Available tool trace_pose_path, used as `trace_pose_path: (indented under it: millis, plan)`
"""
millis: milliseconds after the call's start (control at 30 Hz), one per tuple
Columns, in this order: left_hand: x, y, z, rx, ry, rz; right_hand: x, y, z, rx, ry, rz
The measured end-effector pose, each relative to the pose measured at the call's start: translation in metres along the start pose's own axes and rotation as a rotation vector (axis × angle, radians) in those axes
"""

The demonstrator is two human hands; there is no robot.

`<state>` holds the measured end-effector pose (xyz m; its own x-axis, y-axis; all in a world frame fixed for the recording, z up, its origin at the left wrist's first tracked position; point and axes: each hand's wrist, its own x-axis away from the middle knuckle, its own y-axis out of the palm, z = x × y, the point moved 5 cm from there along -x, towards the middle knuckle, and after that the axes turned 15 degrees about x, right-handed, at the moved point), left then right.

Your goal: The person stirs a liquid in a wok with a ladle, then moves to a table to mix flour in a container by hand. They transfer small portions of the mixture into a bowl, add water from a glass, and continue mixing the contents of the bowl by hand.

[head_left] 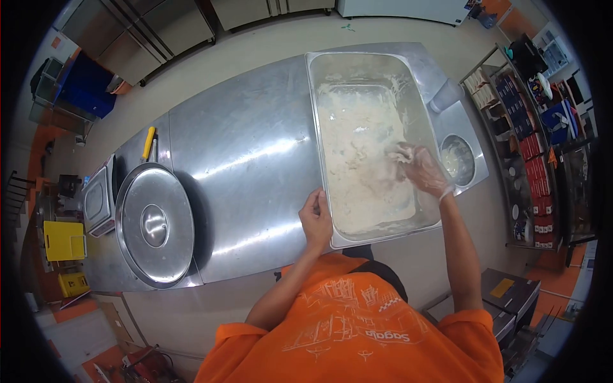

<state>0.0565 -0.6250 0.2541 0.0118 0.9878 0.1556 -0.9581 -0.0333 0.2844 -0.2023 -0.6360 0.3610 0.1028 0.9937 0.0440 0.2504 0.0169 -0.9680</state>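
Note:
A deep rectangular steel pan sits on the steel table and holds pale, wet, lumpy dough spread over its bottom and smeared up its walls. My left hand is closed around the pan's near left rim, thumb up. Inside the pan, toward its right side, is my right hand, in a thin clear glove. Its bent fingers are coated with dough and partly blurred, and they appear closed on some of it.
Right of the pan stand a round metal bowl with pale residue and a translucent cup. On the steel table, leftward, are a large round lid, a yellow-handled tool and a scale. A loaded shelf rack stands at right.

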Motion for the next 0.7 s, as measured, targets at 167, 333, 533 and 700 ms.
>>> trace_pose_path:
  millis: [167,333,533,700]
  plan:
    - [0.004,0.0,0.006,0.001,-0.014,-0.009,-0.043,0.064,0.024,0.015,-0.08,-0.109]
    - [0.002,-0.006,-0.004,-0.182,0.127,-0.016,-0.035,0.203,-0.009,0.095,-0.074,-0.369]
    - [0.01,0.012,0.0,-0.068,0.054,-0.028,0.002,0.223,-0.055,-0.088,-0.548,-0.426]
    - [0.005,-0.002,0.006,-0.266,0.096,0.027,-0.031,0.149,0.022,-0.049,-0.131,-0.353]
